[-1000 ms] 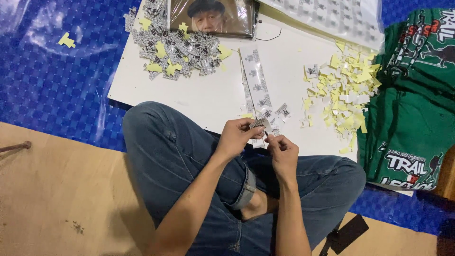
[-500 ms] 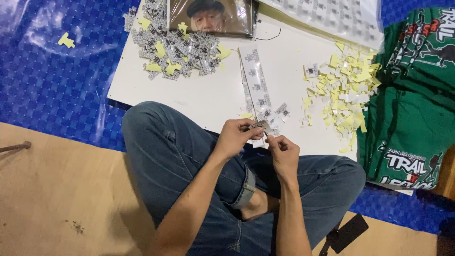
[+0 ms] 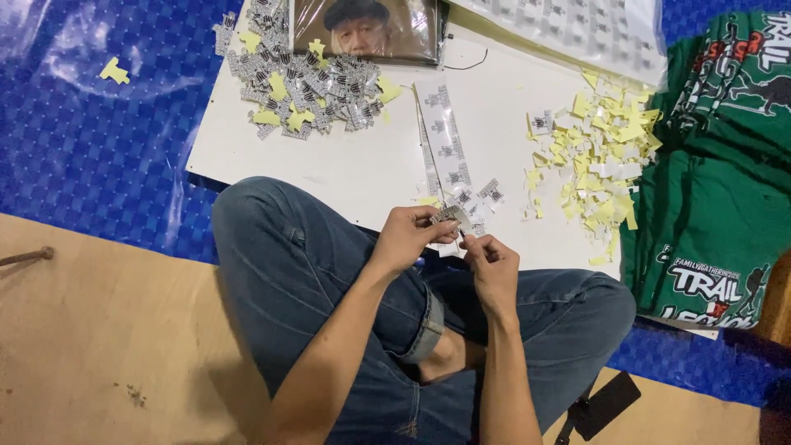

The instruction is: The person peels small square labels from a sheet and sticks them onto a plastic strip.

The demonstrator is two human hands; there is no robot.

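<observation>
Small barcode sticker [image 3: 449, 217] pinched in left hand [image 3: 408, 237] fingertips just below the white board [image 3: 346, 169] near edge, long axis level toward right hand [image 3: 492, 262], whose closed fingertips touch its right end.

The board [image 3: 362, 165] was white. On it, the tags [image 3: 309, 95] were white with black bar patterns, mixed with pale yellow pieces. The scraps [image 3: 597, 152] were mostly pale yellow, some white. The strip [image 3: 443, 136] was white with small black marks. The mat [image 3: 91, 140] was deep blue with a fine grid pattern. The shirts [image 3: 717, 189] were green with white and red print. The jeans [image 3: 288, 264] were blue denim.
</observation>
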